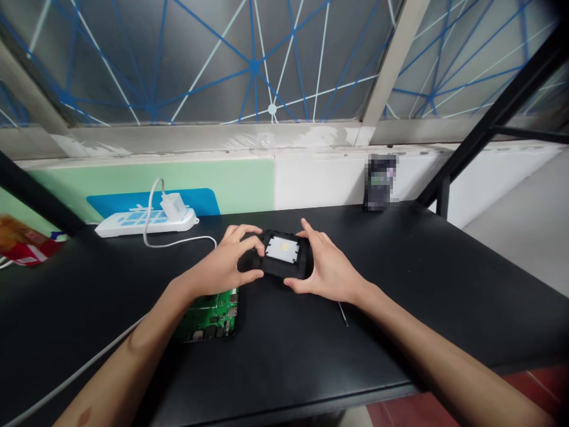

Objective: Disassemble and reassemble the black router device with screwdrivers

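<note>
Between my hands is a black square part with a silver metal plate [283, 249] in its middle. The plate has a yellowish smear and dark fasteners around its edge. My left hand [229, 261] curls its fingers and thumb about the part's left side. The right side is gripped by my right hand [328, 267], thumb at the near edge and fingers at the far edge. Under my left wrist lies a green circuit board [213, 317], partly hidden by the forearm. A thin metal shaft [343, 314], like a screwdriver's, pokes out from beneath my right wrist.
A white power strip [146, 222] with a plugged-in charger [173, 206] lies at the back left; its white cable [89, 365] runs across the black table [284, 362]. A red packet [31, 243] is far left. A blurred dark object [380, 182] leans on the back wall.
</note>
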Tool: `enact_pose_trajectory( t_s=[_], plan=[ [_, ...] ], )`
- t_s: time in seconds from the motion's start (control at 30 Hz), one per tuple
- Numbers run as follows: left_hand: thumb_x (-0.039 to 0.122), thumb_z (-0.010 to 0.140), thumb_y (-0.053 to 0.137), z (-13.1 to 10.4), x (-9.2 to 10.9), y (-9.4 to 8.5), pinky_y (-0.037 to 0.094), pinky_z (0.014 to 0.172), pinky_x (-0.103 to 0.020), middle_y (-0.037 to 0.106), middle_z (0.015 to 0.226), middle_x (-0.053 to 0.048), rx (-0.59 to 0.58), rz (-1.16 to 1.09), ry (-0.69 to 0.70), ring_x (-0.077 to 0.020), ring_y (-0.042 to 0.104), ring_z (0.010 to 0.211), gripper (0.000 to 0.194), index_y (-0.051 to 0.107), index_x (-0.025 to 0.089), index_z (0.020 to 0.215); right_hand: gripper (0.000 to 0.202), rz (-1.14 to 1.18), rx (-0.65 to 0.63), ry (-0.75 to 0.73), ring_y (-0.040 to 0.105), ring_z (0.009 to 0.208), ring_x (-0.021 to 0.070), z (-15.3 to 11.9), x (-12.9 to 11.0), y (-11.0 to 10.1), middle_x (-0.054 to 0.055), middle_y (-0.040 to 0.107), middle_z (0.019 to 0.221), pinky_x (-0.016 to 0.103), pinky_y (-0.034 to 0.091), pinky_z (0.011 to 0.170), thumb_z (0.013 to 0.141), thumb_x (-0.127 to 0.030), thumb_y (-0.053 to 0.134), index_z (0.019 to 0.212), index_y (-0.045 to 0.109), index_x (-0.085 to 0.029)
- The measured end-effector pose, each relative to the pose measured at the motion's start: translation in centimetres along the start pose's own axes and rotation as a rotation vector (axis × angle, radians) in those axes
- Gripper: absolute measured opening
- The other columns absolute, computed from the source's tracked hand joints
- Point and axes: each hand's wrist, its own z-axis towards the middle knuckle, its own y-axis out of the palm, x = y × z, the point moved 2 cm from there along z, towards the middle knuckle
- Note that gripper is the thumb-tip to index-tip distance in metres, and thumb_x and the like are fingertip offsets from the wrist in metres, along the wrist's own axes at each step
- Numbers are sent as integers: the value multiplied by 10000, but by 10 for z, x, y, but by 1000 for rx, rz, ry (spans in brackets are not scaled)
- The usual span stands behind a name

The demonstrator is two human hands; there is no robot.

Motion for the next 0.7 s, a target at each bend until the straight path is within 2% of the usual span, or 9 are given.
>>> enact_pose_trajectory(
  t_s=[0.07,0.13,0.23,0.3,0.37,0.5,0.7],
  plan=[
    [299,861,724,0,-1,0,378,1128,-602,435,1463,-56,3,-8,-2,-338,346,1383,289,575,289,1108,1284,6,-1,-11,519,1276,411,0,0,0,217,564,1401,619,477,1034,646,-549,775,1622,55,-130],
    [335,843,744,0,-2,0,369,1145,-600,433,1480,-70,-5,-9,-6,-346,336,1405,462,536,303,1254,1286,14,-10,-27,519,1271,410,0,0,-1,213,564,1399,619,480,1026,648,-540,782,1624,45,-144],
    [412,787,796,-2,-1,-1,337,1172,-610,380,1544,-111,-57,-17,-14,-376,281,1457,824,363,297,1479,1304,38,-63,-90,511,1281,391,-2,-1,-4,202,546,1423,601,465,1057,640,-522,799,1624,22,-163],
    [459,763,807,-4,2,0,330,1172,-620,354,1570,-134,-106,-24,-6,-397,275,1465,954,280,286,1539,1331,62,-108,-147,507,1294,383,-5,-2,-7,192,534,1441,593,449,1081,625,-513,814,1624,-3,-185],
    [482,742,807,-7,7,2,349,1147,-630,376,1552,-155,-133,-19,8,-415,321,1434,997,265,268,1550,1344,77,-154,-183,513,1297,380,-8,-4,-11,183,534,1447,593,433,1095,618,-499,823,1624,-18,-205],
    [503,648,834,-16,18,7,419,1069,-631,462,1444,-183,-134,-11,0,-434,432,1321,1024,340,217,1499,1320,62,-248,-199,498,1337,385,-15,-10,-16,172,537,1458,614,378,1140,629,-514,823,1628,13,-217],
    [503,585,860,-26,33,19,404,1078,-628,506,1383,-205,-183,32,-59,-454,436,1299,1013,407,153,1421,1339,27,-397,-184,478,1373,372,-25,-18,-21,189,484,1519,533,437,1133,599,-539,857,1629,89,-161]
  ],
)
